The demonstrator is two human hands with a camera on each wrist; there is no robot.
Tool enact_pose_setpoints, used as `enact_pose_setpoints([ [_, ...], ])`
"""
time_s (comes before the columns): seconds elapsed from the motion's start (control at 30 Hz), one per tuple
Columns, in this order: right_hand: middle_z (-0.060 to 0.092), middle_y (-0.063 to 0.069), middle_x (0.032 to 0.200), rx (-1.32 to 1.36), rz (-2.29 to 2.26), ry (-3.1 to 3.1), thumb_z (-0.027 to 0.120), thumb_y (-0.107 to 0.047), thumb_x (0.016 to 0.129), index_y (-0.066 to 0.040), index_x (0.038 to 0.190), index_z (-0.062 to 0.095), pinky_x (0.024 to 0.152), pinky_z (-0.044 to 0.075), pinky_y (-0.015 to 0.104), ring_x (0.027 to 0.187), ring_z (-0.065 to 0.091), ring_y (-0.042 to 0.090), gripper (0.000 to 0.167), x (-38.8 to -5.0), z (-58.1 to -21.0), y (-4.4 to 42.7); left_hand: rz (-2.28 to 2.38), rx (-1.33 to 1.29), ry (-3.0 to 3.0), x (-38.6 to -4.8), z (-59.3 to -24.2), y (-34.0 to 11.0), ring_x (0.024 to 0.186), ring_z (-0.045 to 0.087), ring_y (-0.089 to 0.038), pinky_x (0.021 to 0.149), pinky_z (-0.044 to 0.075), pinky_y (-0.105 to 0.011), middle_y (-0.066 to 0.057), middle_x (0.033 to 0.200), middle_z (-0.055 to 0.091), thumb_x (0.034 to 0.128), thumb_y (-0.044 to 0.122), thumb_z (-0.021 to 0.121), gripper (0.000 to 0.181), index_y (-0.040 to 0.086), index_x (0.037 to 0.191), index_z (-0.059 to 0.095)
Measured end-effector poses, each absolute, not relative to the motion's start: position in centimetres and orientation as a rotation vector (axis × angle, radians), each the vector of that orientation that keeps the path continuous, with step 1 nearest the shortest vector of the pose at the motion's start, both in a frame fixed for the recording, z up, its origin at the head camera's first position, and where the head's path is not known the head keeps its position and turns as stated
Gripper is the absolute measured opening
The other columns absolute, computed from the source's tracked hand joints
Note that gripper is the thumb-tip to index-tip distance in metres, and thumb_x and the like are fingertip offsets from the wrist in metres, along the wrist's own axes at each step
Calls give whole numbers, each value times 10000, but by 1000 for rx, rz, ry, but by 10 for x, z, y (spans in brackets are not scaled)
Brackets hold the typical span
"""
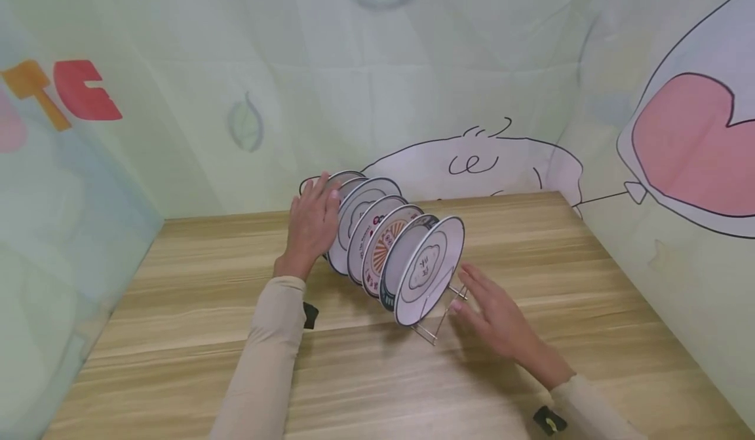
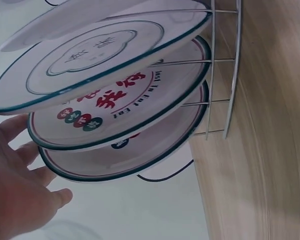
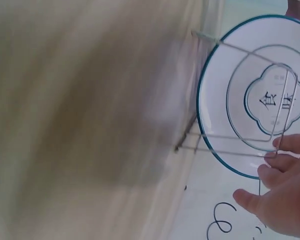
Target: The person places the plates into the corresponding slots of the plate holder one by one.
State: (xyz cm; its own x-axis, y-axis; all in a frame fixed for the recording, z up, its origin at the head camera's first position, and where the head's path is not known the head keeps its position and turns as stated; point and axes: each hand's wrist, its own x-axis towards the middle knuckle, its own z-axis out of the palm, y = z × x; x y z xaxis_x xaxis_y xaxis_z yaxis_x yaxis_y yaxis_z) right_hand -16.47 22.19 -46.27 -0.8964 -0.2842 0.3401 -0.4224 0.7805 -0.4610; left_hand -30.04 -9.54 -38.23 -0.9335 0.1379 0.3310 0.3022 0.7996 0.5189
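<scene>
Several round plates stand on edge in a row in a wire dish rack (image 1: 435, 336). The nearest is a white plate (image 1: 439, 256) with a dark rim and two printed characters, facing right. In the head view my left hand (image 1: 311, 223) lies along the far left end of the row, fingers extended beside the plate edges. The left wrist view shows its fingers behind the rims of the end plates (image 2: 135, 160). My right hand (image 1: 498, 319) is at the rack's right end. In the right wrist view its fingertips (image 3: 272, 162) meet or nearly meet the rack's end wire; contact is unclear.
The rack stands on a wood-grain table (image 1: 200, 309). A printed cloth backdrop (image 1: 194, 86) rises behind the table and on both sides. Dark straps (image 1: 550, 420) show by the wrists.
</scene>
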Motion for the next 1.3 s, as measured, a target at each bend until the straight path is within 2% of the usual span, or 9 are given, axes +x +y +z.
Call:
enact_pose_setpoints([
  [0.33,365,147,1605,805,662,-2748,608,-323,980,-36,1504,422,1185,272,597,1495,305,379,626,-182,-452,228,-742,-339,-2688,-285,-378,-82,1552,125,-389,1229,112,-639,-171,1668,192,1070,350,290,547,129,1570,314],
  [0.57,346,130,1618,899,574,-2766,580,-354,992,-60,1524,395,1195,256,590,1505,286,368,636,-191,-454,231,-733,-331,-2718,-263,-376,-61,1568,14,-361,1244,45,-610,-182,1684,90,1061,441,300,619,111,1584,266],
  [0.7,343,114,1623,948,529,-2767,585,-351,986,-61,1527,392,1202,250,574,1511,279,353,643,-194,-453,232,-750,-287,-2740,-253,-376,-49,1569,-42,-340,1243,-17,-604,-181,1687,24,1050,503,271,702,72,1597,182],
  [0.93,331,113,1629,977,496,-2751,594,-350,977,-55,1535,373,1209,227,569,1513,278,350,669,-195,-455,231,-731,-252,-2710,-251,-379,-41,1567,-42,-350,1237,-38,-611,-183,1686,26,1037,547,294,772,20,1587,167],
  [1.0,330,115,1629,973,494,-2743,600,-356,971,-51,1535,370,1224,207,538,1514,277,349,681,-195,-457,231,-728,-252,-2706,-251,-380,-41,1568,-36,-342,1237,-37,-612,-179,1686,32,1032,554,301,781,19,1585,172],
  [1.1,333,124,1626,968,495,-2729,607,-370,965,-40,1532,370,1279,93,396,1512,275,359,698,-193,-459,230,-727,-266,-2705,-251,-380,-41,1569,-38,-331,1234,-35,-620,-176,1686,38,1026,562,314,793,14,1583,180],
  [1.2,327,131,1627,965,507,-2722,606,-380,965,-33,1532,367,1267,-7,264,1514,266,368,706,-191,-460,230,-714,-279,-2700,-252,-381,-42,1570,-30,-332,1232,-22,-631,-184,1683,50,1025,557,332,796,4,1579,189],
  [1.3,319,128,1631,964,506,-2718,598,-394,969,-35,1534,364,1280,70,340,1516,261,367,709,-190,-461,229,-696,-276,-2699,-252,-382,-43,1571,-19,-328,1237,-16,-621,-181,1684,60,1023,553,338,793,8,1580,189],
])
